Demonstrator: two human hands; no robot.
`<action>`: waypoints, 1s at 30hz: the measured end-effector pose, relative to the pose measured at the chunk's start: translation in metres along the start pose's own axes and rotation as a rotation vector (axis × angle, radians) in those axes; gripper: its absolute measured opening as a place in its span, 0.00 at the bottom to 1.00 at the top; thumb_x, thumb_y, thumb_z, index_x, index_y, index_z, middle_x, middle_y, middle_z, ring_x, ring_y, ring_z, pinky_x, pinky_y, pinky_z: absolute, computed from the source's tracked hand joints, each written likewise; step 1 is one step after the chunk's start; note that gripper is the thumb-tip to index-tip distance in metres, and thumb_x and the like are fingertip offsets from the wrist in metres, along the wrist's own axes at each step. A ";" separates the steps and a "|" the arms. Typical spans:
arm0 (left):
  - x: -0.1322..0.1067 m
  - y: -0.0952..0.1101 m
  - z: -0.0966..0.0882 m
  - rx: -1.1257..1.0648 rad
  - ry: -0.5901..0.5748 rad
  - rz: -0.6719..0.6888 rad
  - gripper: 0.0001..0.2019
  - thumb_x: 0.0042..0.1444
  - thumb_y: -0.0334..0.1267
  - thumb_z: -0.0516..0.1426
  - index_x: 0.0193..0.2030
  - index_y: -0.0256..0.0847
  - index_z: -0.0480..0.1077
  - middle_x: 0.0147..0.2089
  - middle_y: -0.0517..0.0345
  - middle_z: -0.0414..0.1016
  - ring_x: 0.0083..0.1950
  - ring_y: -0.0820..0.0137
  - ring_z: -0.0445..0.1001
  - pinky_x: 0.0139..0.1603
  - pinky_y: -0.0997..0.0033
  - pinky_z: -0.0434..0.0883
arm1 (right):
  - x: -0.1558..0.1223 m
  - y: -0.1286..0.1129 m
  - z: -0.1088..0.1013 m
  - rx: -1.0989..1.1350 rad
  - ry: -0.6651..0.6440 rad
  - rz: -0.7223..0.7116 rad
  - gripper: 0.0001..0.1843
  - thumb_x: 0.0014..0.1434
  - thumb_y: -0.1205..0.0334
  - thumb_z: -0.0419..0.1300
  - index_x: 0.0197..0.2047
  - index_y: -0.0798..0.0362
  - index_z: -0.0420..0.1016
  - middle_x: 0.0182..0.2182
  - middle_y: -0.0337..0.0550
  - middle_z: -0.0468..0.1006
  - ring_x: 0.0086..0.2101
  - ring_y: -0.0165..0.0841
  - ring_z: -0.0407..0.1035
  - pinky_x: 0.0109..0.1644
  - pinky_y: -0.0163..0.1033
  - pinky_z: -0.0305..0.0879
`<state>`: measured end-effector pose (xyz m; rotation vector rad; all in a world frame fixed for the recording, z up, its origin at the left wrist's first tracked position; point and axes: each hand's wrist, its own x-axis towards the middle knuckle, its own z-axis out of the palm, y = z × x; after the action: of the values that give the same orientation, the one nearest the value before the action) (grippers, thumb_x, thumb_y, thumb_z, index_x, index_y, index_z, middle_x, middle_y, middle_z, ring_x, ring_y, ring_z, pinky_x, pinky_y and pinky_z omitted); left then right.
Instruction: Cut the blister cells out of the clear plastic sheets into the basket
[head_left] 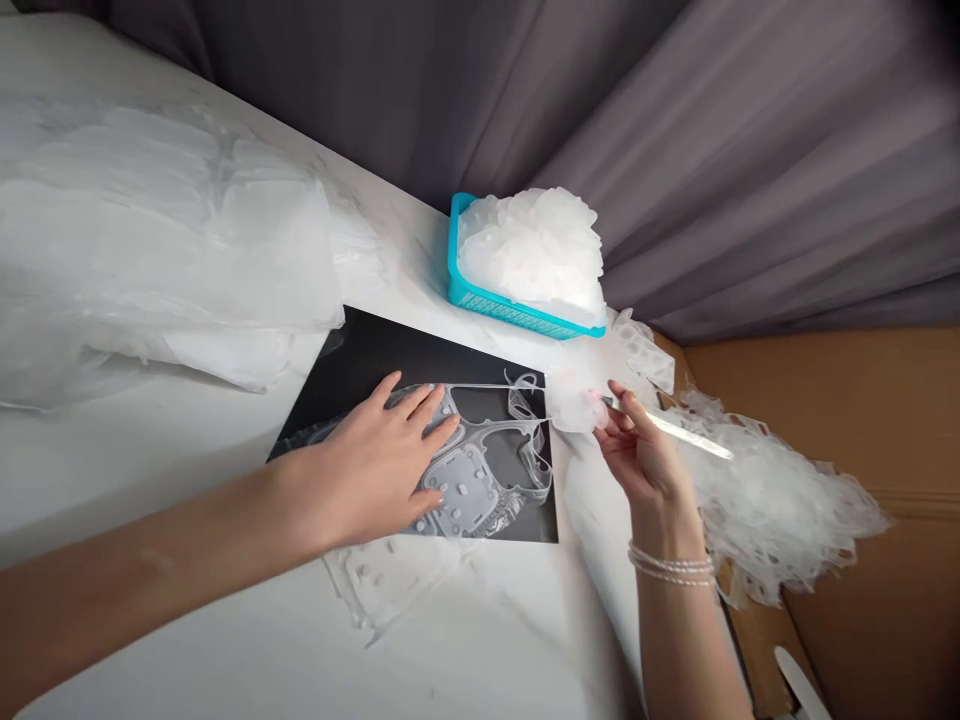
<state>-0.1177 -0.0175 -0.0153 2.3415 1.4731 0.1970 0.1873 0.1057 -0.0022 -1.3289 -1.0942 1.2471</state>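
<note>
On a white surface (517,650), the open left grip (386,460) steadies a clear moulded-plastic sheet (459,490) on a black mat (405,345) while the right grip (637,450), pinching a frosted-white plastic piece (574,403) and slim silver tool (694,437), likely separates parts, needing controlled pulling next.

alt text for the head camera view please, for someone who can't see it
Left hand spread on a translucent plastic sheet over a black mat; right hand holding a slim tool, touching a translucent piece. A heaped blue basket stands beyond.
</note>
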 end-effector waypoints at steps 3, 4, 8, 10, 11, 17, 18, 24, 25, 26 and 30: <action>0.012 0.003 -0.018 -0.398 0.083 -0.075 0.23 0.64 0.51 0.48 0.47 0.37 0.77 0.52 0.41 0.78 0.58 0.49 0.72 0.61 0.46 0.61 | -0.039 -0.009 0.039 0.106 -0.020 -0.087 0.14 0.57 0.53 0.66 0.44 0.50 0.78 0.30 0.38 0.83 0.39 0.31 0.80 0.49 0.39 0.76; 0.017 0.005 -0.024 -0.635 0.096 -0.153 0.25 0.64 0.54 0.46 0.43 0.38 0.77 0.46 0.44 0.80 0.52 0.52 0.75 0.56 0.51 0.66 | -0.054 -0.013 0.053 0.090 -0.050 -0.145 0.13 0.60 0.53 0.64 0.45 0.49 0.79 0.32 0.39 0.83 0.40 0.32 0.80 0.51 0.41 0.75; 0.034 0.010 -0.029 -1.662 -0.122 -0.367 0.35 0.58 0.66 0.44 0.43 0.36 0.77 0.40 0.46 0.80 0.43 0.58 0.78 0.45 0.62 0.71 | -0.100 -0.029 0.083 -0.202 -0.342 -0.316 0.13 0.62 0.51 0.62 0.45 0.48 0.79 0.40 0.43 0.84 0.43 0.38 0.79 0.51 0.47 0.74; 0.036 0.009 -0.025 -1.854 -0.202 -0.380 0.31 0.56 0.63 0.50 0.40 0.34 0.77 0.39 0.46 0.81 0.43 0.60 0.77 0.46 0.63 0.70 | -0.103 -0.034 0.085 -0.310 -0.410 -0.339 0.14 0.64 0.50 0.58 0.46 0.48 0.78 0.41 0.45 0.84 0.43 0.40 0.79 0.51 0.49 0.73; 0.035 0.008 -0.023 -1.855 -0.197 -0.393 0.26 0.55 0.59 0.54 0.40 0.34 0.78 0.39 0.47 0.81 0.43 0.60 0.77 0.47 0.63 0.70 | -0.100 -0.035 0.084 -0.341 -0.380 -0.341 0.15 0.66 0.50 0.55 0.45 0.49 0.76 0.40 0.45 0.84 0.43 0.39 0.79 0.50 0.48 0.72; 0.029 0.009 -0.018 -1.507 -0.110 -0.302 0.10 0.55 0.42 0.59 0.38 0.39 0.78 0.38 0.53 0.79 0.39 0.66 0.74 0.41 0.67 0.66 | -0.067 -0.027 0.095 -0.604 -0.336 -0.164 0.22 0.63 0.46 0.58 0.24 0.52 0.61 0.24 0.38 0.76 0.27 0.30 0.70 0.32 0.35 0.61; 0.029 0.009 -0.018 -1.458 -0.101 -0.259 0.10 0.56 0.42 0.58 0.36 0.39 0.77 0.35 0.56 0.77 0.35 0.68 0.72 0.37 0.68 0.64 | -0.066 -0.024 0.099 -0.584 -0.390 -0.122 0.23 0.60 0.46 0.61 0.24 0.51 0.58 0.20 0.34 0.71 0.24 0.27 0.64 0.28 0.34 0.56; 0.028 0.014 -0.011 -1.148 0.005 -0.237 0.16 0.61 0.44 0.53 0.24 0.40 0.67 0.22 0.65 0.57 0.24 0.74 0.55 0.27 0.70 0.50 | -0.080 -0.010 0.116 -0.181 -0.491 -0.045 0.28 0.55 0.55 0.66 0.23 0.50 0.46 0.20 0.31 0.59 0.24 0.24 0.54 0.29 0.32 0.50; 0.028 0.015 -0.011 -1.104 0.026 -0.247 0.17 0.61 0.44 0.52 0.23 0.40 0.65 0.22 0.65 0.54 0.24 0.75 0.53 0.27 0.70 0.49 | -0.082 -0.009 0.117 -0.167 -0.469 -0.071 0.28 0.55 0.56 0.66 0.22 0.50 0.46 0.20 0.31 0.60 0.25 0.24 0.55 0.29 0.32 0.51; 0.026 0.017 -0.011 -1.069 0.050 -0.259 0.18 0.62 0.44 0.52 0.22 0.40 0.64 0.21 0.65 0.53 0.23 0.75 0.52 0.26 0.70 0.47 | -0.083 -0.007 0.117 -0.183 -0.439 -0.105 0.28 0.55 0.56 0.66 0.22 0.50 0.47 0.20 0.32 0.61 0.25 0.25 0.57 0.30 0.33 0.53; 0.023 0.016 -0.014 -1.049 0.227 -0.323 0.15 0.60 0.45 0.55 0.26 0.40 0.72 0.22 0.63 0.64 0.24 0.74 0.60 0.24 0.72 0.53 | -0.068 0.008 0.105 -0.362 -0.276 -0.224 0.24 0.55 0.59 0.63 0.21 0.50 0.50 0.22 0.36 0.68 0.28 0.29 0.67 0.30 0.33 0.56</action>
<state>-0.0989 -0.0001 0.0018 1.2557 1.3280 0.9102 0.0774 0.0452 -0.0017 -1.2738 -1.6794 1.1208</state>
